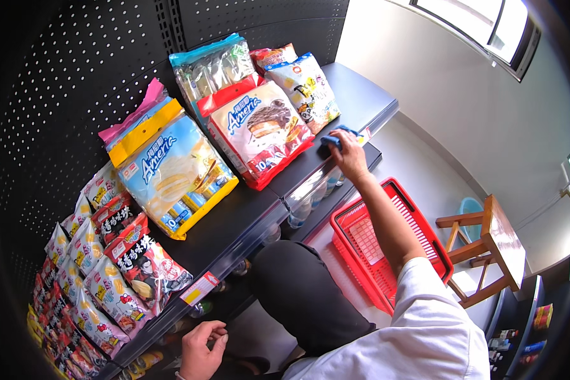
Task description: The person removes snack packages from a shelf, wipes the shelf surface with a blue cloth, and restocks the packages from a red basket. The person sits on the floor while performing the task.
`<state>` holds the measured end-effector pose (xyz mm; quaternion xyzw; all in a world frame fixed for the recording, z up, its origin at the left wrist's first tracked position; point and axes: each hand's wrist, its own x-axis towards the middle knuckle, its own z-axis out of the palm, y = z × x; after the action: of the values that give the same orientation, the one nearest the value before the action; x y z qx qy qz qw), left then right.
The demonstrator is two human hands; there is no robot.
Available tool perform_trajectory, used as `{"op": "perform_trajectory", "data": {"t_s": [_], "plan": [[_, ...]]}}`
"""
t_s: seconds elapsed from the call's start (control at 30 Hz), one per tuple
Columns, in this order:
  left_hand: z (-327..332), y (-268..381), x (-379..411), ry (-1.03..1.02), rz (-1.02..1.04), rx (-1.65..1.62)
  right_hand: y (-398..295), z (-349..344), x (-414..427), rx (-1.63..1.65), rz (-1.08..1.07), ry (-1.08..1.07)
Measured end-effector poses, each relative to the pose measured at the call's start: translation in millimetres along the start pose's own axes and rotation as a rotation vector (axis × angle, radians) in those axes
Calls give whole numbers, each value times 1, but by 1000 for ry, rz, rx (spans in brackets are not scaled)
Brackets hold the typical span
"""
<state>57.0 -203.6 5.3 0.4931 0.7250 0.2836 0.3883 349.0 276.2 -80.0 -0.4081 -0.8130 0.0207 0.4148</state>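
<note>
My right hand (pixel 349 154) grips a blue cloth (pixel 332 141) and presses it on the black metal shelf (pixel 358 88) near its front edge. Just left of the cloth stands a white and blue snack bag (pixel 308 92). A red and white bag of chocolate-coated cakes (pixel 261 135) is beside it, with a clear, blue-topped bag (pixel 216 71) behind. Farther left leans a yellow and blue bag of packaged cakes (pixel 171 168). My left hand (pixel 203 350) hangs in front of the shelf's price strip, loosely curled, a gap between thumb and fingers and nothing visible in it.
A red plastic basket (pixel 339 228) stands on the floor below my right arm. Beyond it are a wooden stool (pixel 489 237) and a light blue basin (pixel 470 216). Rows of chip bags (pixel 107 289) fill the shelf's left part. Plastic bottles (pixel 300 213) stand on the level below.
</note>
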Motion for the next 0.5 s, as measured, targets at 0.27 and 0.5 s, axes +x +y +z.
{"op": "perform_trajectory", "data": {"t_s": [0.27,0.5], "plan": [[6,-12,-2,20,178,139,27,9,5,-37,67,32],[7,-8,-8,-52,271,240,3,9,-15,73,4,49]]}}
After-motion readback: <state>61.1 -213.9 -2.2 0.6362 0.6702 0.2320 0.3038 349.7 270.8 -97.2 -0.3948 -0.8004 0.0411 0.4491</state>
